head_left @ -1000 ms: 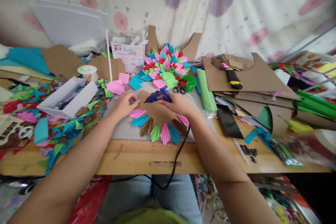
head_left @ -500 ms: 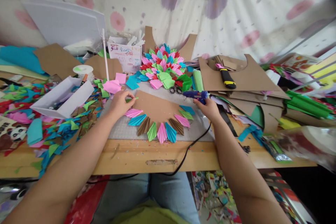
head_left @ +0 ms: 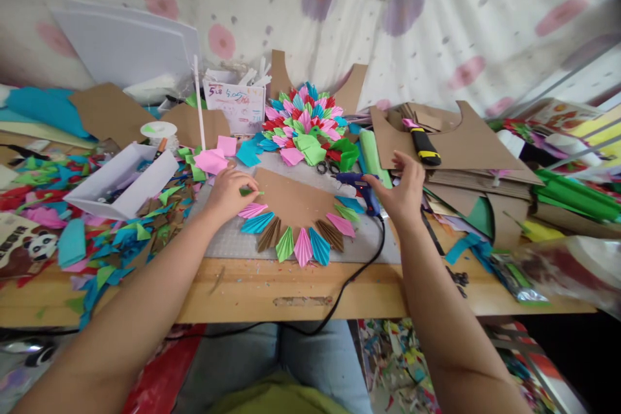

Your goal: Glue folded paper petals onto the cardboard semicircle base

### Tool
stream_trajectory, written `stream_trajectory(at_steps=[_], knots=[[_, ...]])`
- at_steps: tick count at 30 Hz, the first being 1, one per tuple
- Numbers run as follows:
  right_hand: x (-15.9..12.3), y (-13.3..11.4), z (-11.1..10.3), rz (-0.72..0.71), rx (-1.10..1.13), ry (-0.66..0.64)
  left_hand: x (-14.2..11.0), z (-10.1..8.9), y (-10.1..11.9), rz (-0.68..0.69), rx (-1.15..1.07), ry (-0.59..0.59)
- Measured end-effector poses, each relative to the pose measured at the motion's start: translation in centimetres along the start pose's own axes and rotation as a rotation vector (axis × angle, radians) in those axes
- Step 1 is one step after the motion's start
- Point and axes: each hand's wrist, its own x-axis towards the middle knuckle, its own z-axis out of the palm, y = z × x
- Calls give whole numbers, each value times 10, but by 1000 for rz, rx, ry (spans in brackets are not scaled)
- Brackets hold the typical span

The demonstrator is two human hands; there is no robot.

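Currently placing: left hand pinches green folded leaf at cardboard disc left edge; right hand open, glue gun released just right of disc. Next: press leaf down firmly.

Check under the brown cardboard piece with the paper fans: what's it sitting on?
The brown cardboard piece lies on a grey gridded cutting mat, which rests on the wooden table. Folded paper fans ring its near edge. The mat beneath the cardboard is covered, so anything there is hidden.
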Motion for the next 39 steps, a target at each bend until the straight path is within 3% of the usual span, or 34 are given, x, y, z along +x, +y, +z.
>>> stream_trajectory(at_steps=[2, 5, 8, 13, 17, 29, 35, 39], knots=[[4, -21, -6, -68, 4, -18, 0, 2, -1, -3, 10, -4], [5, -62, 1, -216, 147, -284, 1, 4, -1, -5, 29, -14], [-2, -102, 27, -325, 269, -555, 1, 5, -1, -10, 60, -32], [-12, -141, 73, -353, 274, -760, 0, 3, -1, -16, 81, -58], [-13, -153, 89, -362, 232, -791, 0, 3, 0, -8, 93, -58], [-25, -156, 94, -406, 189, -776, 0, 5, 0, -6, 125, -106], [-24, -157, 92, -420, 155, -788, 1, -8, -5, -25, 105, 19], [-23, -158, 88, -447, 116, -782, 0, -16, -15, -16, 81, -30]])
